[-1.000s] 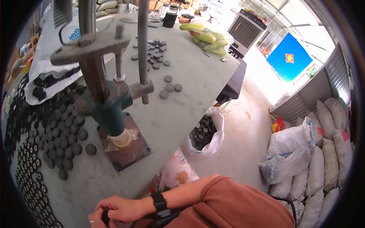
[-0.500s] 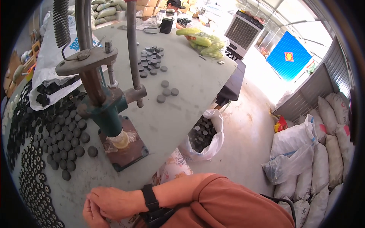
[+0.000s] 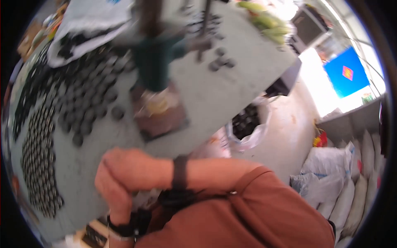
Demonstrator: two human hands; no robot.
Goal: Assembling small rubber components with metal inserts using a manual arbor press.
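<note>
Both my hands are together over the near edge of the grey table (image 3: 215,111), blurred by motion. My right hand (image 3: 128,167) is curled over against my left hand (image 3: 109,182); both look closed. Whatever may be between the fingers is hidden. Ahead of them stands a hand press with a green body (image 3: 154,66) on a brown base plate (image 3: 161,118), with something pale and yellowish under its ram. Left of the press lie many black round discs (image 3: 89,101). Rows of small ringed black discs (image 3: 39,161) cover the table's left side.
A white sack (image 3: 93,25) with black pieces lies at the back left. More discs (image 3: 221,62) sit behind the press, near a bag of green produce (image 3: 264,20). A sack of dark pieces (image 3: 248,122) stands beside the table. Full sacks (image 3: 326,165) are piled at right.
My view has shifted down and left, so the table and press sit higher and further right. My hands remain together, and more of my left forearm shows.
</note>
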